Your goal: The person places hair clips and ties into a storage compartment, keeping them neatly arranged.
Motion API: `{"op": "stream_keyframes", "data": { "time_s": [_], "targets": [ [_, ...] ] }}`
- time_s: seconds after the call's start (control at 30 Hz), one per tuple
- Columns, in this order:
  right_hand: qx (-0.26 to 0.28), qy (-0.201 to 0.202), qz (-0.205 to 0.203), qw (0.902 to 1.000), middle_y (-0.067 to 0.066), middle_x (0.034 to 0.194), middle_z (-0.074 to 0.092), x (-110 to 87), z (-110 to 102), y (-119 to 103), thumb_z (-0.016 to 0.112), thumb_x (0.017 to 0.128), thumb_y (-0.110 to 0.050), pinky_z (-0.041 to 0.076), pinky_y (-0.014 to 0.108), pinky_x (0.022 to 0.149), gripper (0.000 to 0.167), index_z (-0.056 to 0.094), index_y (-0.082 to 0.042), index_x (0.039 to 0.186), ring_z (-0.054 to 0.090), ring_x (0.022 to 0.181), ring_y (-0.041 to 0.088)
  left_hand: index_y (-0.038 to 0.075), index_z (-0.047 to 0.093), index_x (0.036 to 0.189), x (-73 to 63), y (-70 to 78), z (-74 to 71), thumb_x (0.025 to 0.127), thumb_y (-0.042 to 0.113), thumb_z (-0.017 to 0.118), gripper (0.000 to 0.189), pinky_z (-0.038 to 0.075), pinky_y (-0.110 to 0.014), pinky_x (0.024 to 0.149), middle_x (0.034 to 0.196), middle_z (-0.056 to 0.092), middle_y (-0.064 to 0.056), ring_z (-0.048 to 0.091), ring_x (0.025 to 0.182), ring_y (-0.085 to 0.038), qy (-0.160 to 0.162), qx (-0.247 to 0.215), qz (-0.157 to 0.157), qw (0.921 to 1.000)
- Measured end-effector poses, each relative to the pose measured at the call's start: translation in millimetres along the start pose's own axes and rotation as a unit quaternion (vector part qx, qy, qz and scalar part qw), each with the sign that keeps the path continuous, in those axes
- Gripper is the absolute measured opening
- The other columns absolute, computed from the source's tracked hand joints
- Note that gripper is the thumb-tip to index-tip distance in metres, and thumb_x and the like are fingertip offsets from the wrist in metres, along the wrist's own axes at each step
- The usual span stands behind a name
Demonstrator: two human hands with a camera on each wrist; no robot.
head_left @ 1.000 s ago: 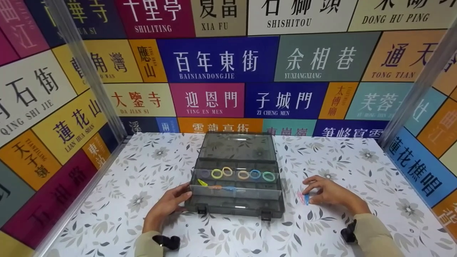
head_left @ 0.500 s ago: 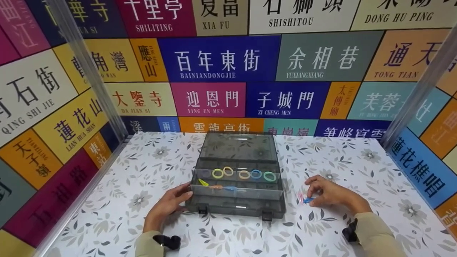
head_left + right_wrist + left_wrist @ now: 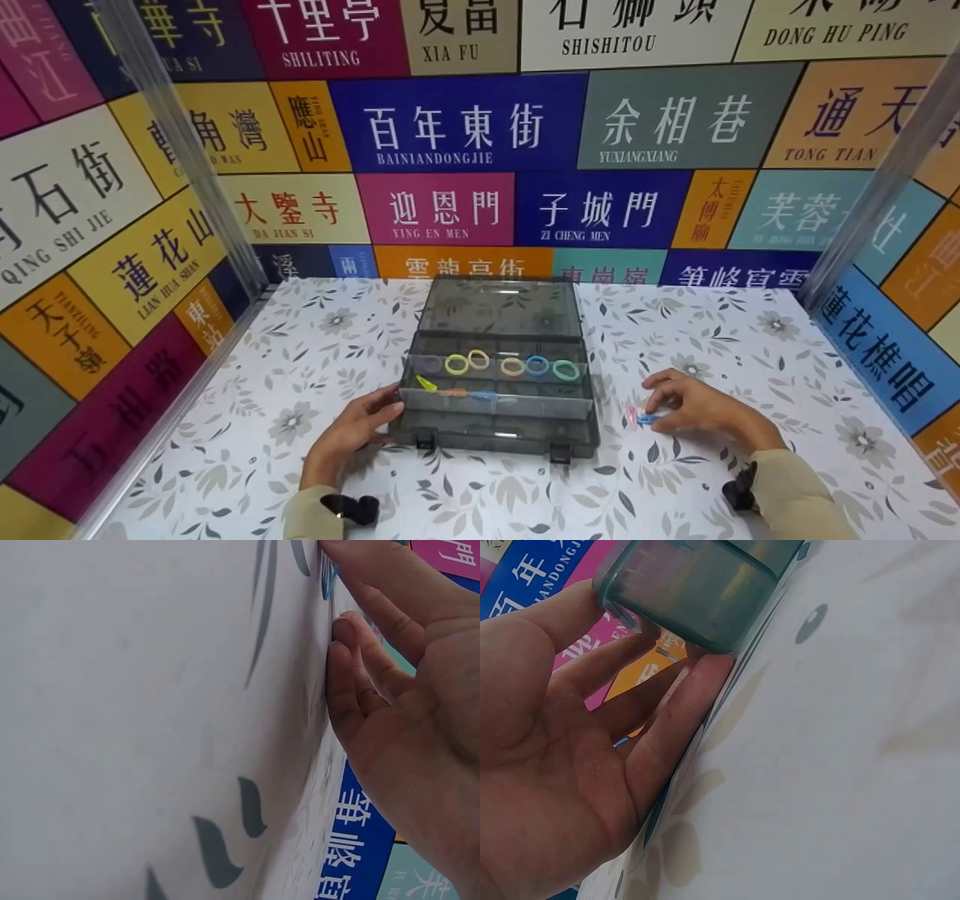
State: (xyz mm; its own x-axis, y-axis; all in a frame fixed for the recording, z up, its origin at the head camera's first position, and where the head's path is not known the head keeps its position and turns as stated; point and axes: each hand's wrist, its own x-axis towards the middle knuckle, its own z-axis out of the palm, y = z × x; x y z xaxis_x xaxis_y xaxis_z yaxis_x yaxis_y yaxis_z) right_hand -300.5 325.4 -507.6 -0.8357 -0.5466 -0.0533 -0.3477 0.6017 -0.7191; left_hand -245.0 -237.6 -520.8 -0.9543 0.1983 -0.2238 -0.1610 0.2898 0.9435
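A smoky, see-through compartment box point(image 3: 499, 435) stands with its lid raised, holding several coloured hair ties point(image 3: 512, 367) and, in the row before them, hair clips such as a yellow-green one point(image 3: 425, 383). At its left front corner my left hand point(image 3: 360, 420) holds the box, the thumb on the edge and the fingers against the side, seen also in the left wrist view. To the right of the box, my right hand point(image 3: 697, 405) pinches a blue hair clip point(image 3: 646, 419) low over the tabletop. Pink clips point(image 3: 631, 413) lie right beside it.
The table point(image 3: 315, 375) has a white cloth with grey flowers and leaves. Behind and beside it rise colourful panels point(image 3: 457, 124) with place names. Clear posts point(image 3: 202, 157) stand at both sides.
The blue hair clip has turned from upright to lying sideways at my right fingertips, and the right hand has shifted slightly right. The left hand and the box have stayed put.
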Motion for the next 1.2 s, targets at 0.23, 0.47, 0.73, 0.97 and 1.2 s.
{"op": "stream_keyframes", "data": {
  "time_s": [0.23,0.47,0.73,0.97,1.2],
  "targets": [
    [-0.003,0.016,-0.014,0.9998,0.021,0.135,0.053,-1.3,1.9,1.0,0.085,0.079,-0.02,0.05,0.021,0.087,0.014,0.077,-0.013,0.089,0.056,0.105,0.005,0.005,0.033,0.156,2.1,-1.0,0.1,0.102,0.032,0.058,0.066,0.06,-0.045,0.089,0.158,0.036,-0.027,0.038,0.144,-0.045,0.01,-0.003,-0.008,0.9999],
    [-0.014,0.027,-0.008,0.9995,0.021,0.136,0.056,-0.7,3.4,1.0,0.085,0.078,-0.019,0.051,0.02,0.087,0.01,0.08,-0.015,0.086,0.06,0.106,0.012,0.005,0.034,0.156,3.5,-1.2,0.1,0.102,0.031,0.058,0.065,0.061,-0.045,0.088,0.157,0.037,-0.026,0.04,0.143,-0.045,0.013,-0.001,-0.007,0.9999],
    [-0.016,0.031,0.006,0.9994,0.022,0.138,0.058,-0.9,2.9,5.5,0.083,0.082,-0.022,0.051,0.016,0.086,0.01,0.081,-0.015,0.089,0.067,0.102,0.013,0.007,0.037,0.155,3.1,-0.6,1.8,0.102,0.032,0.059,0.064,0.06,-0.044,0.088,0.157,0.039,-0.024,0.041,0.143,-0.044,0.023,0.001,-0.013,0.9996],
    [0.006,0.032,0.024,0.9992,0.022,0.138,0.06,-3.1,0.5,1.0,0.08,0.086,-0.022,0.048,0.018,0.087,0.015,0.079,-0.011,0.094,0.064,0.107,0.013,0.006,0.032,0.157,0.7,-1.5,0.0,0.103,0.03,0.058,0.065,0.059,-0.046,0.092,0.159,0.035,-0.026,0.037,0.145,-0.044,0.002,-0.009,-0.001,1.0],
    [0.016,0.056,0.053,0.9969,0.022,0.132,0.063,-4.6,0.1,-3.8,0.078,0.085,-0.018,0.05,0.028,0.092,0.017,0.077,-0.006,0.097,0.06,0.117,0.032,0.007,0.035,0.156,1.0,-1.3,2.1,0.102,0.029,0.059,0.063,0.061,-0.042,0.086,0.158,0.037,-0.024,0.039,0.145,-0.043,0.013,-0.02,-0.01,0.9997]
  ]
}}
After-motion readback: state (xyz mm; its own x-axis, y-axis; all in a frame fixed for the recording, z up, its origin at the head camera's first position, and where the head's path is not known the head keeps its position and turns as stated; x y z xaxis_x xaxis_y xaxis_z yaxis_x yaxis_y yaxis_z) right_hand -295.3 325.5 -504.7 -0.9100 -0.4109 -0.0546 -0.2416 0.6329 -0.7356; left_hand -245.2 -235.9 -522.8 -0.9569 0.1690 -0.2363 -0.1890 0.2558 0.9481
